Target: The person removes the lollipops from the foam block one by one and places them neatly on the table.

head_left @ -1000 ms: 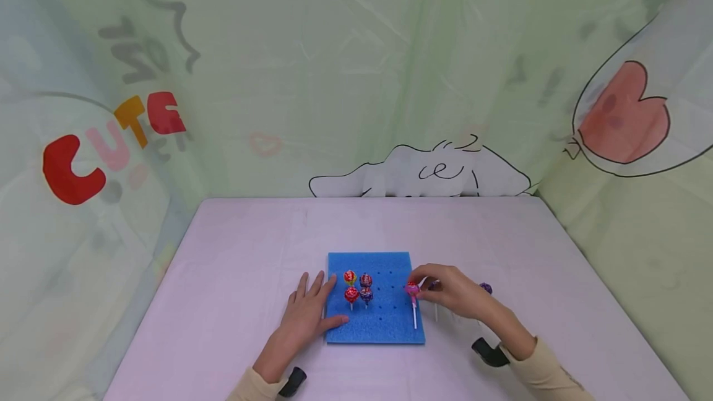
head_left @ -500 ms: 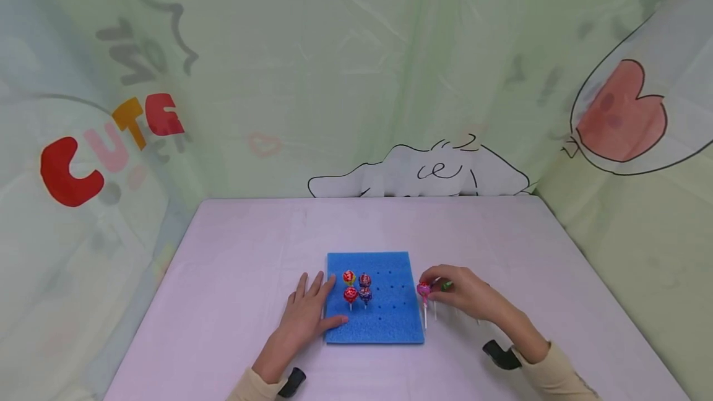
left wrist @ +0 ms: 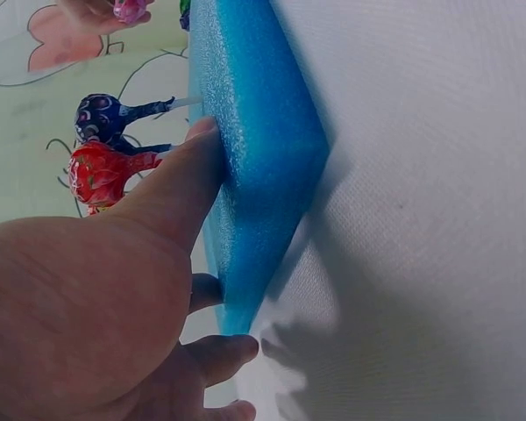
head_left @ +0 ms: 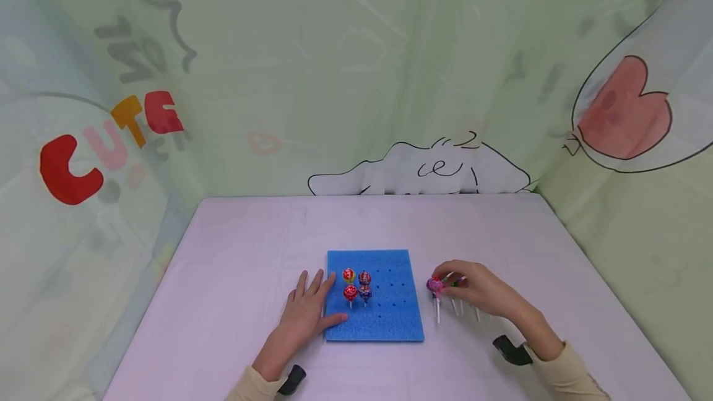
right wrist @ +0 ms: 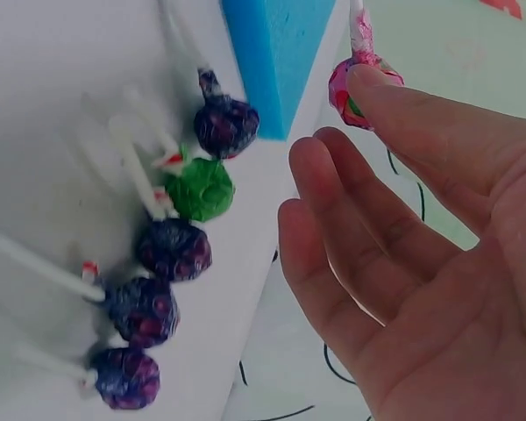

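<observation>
My left hand (head_left: 303,314) rests with spread fingers on the left edge of a blue foam board (head_left: 401,327). Its thumb touches the board's top face. Upright in the board stand several wrapped lollipops, including a red one (left wrist: 100,174) and a dark blue one (left wrist: 99,118). Beyond the board's right side, my right hand (head_left: 479,289) pinches a pink lollipop (right wrist: 366,92) by its wrapped head, the white stick pointing down. Beneath that hand a row of lollipops lies on the table, a green one (right wrist: 202,189) among dark purple ones (right wrist: 226,127); the head view shows mainly their sticks.
Small holes dot the right part of the foam board. A pale cloth covers the table (head_left: 267,234), and printed fabric walls (head_left: 267,79) enclose it at the back and sides. Each wrist wears a black camera mount (head_left: 511,350).
My right hand has moved right with the pink lollipop, from over the board's right edge to above the row of lying lollipops. My left hand has stayed in place.
</observation>
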Available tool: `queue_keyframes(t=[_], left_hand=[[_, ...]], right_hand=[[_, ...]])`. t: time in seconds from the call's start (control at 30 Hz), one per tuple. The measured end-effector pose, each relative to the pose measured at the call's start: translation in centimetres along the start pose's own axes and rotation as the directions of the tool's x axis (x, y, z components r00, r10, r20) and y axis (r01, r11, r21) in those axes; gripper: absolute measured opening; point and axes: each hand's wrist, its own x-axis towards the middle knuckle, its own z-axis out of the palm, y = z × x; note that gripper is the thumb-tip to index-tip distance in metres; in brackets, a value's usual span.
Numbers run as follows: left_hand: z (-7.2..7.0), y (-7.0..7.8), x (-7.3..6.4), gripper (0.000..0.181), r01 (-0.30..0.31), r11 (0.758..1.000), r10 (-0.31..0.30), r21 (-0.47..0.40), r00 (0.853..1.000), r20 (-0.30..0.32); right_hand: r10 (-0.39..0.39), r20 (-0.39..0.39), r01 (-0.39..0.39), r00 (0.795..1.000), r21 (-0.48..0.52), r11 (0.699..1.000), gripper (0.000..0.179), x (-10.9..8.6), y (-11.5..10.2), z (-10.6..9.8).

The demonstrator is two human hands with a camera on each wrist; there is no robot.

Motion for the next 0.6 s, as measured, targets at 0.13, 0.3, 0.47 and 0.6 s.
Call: queue_keyframes(t=[0.13, 0.3, 0.47, 0.6], left_hand=[[0.0, -0.1, 0.1, 0.089, -0.002, 1.000, 0.002, 0.004, 1.000, -0.005], [0.0, -0.2, 0.1, 0.090, -0.004, 1.000, 0.004, 0.004, 1.000, -0.009], [-0.1, -0.1, 0.1, 0.088, -0.007, 1.000, 0.007, 0.006, 1.000, -0.011], [-0.2, 0.1, 0.1, 0.088, -0.007, 1.000, 0.007, 0.008, 1.000, -0.012]], right_hand=[[0.002, -0.009, -0.002, 1.000, -0.008, 1.000, 0.027, -0.3, 0.4, -0.5], [0.019, -0.021, -0.019, 1.000, -0.015, 1.000, 0.028, -0.8, 1.0, -0.8], [0.013, -0.048, -0.014, 0.999, -0.014, 1.000, 0.026, -1.3, 1.5, -0.9], [0.013, -0.054, -0.014, 0.998, -0.026, 1.000, 0.025, -1.6, 1.8, -1.0]])
